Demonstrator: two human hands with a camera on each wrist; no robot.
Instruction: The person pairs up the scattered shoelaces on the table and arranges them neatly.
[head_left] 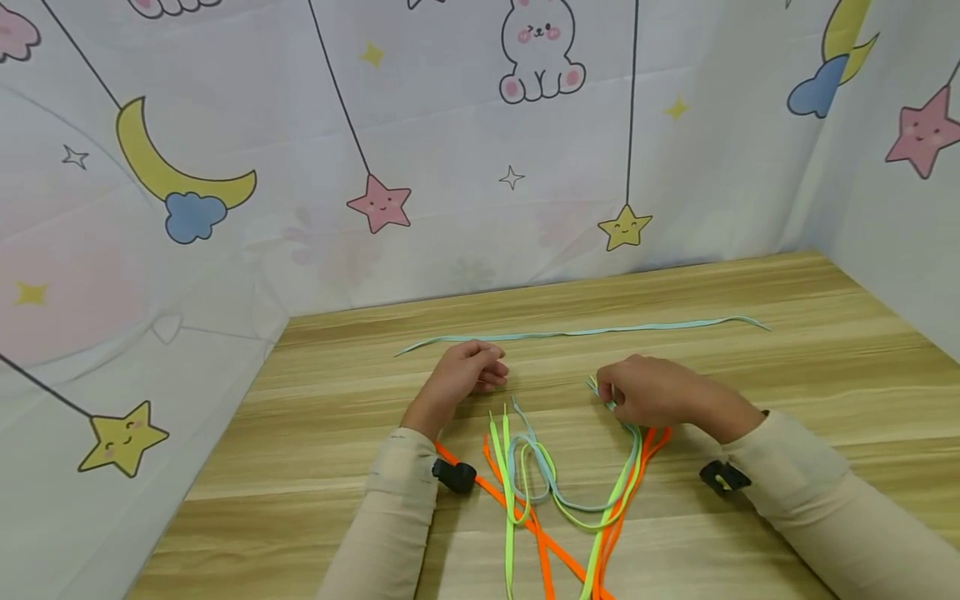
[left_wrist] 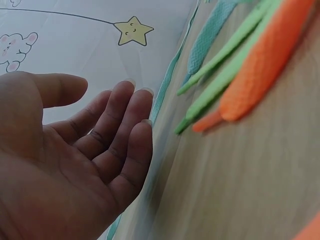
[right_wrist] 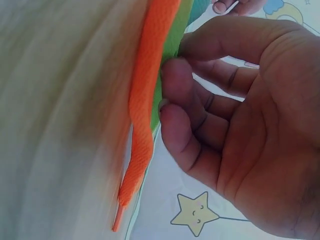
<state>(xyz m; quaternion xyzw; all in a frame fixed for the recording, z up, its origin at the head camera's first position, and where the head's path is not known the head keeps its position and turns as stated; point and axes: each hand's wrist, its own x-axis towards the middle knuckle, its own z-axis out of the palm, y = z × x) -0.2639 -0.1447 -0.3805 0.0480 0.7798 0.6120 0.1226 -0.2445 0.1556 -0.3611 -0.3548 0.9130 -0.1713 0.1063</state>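
Orange laces (head_left: 544,573) are lying nearest to me, crossing one another on the wooden table (head_left: 847,375) and running off the near edge of my head view. Beside them, bright green laces (head_left: 510,546) are stretching nearly straight at left, while pale blue laces (head_left: 542,454) and thinner green lengths are curling into loops in the middle. Through the wrist views I am seeing woven bands, their ends narrowing to slim tips. Toward the right, blue, green and orange strands are running together by the right hand (head_left: 651,390), whose thumb and finger are pinching a green one; whether they are also grasping blue, I cannot tell. At left, the left hand (head_left: 467,377) is holding nothing, its fingers bending loosely. Farther off, a lone blue lace (head_left: 622,329) is lying left to right before the printed curtain (head_left: 450,125).
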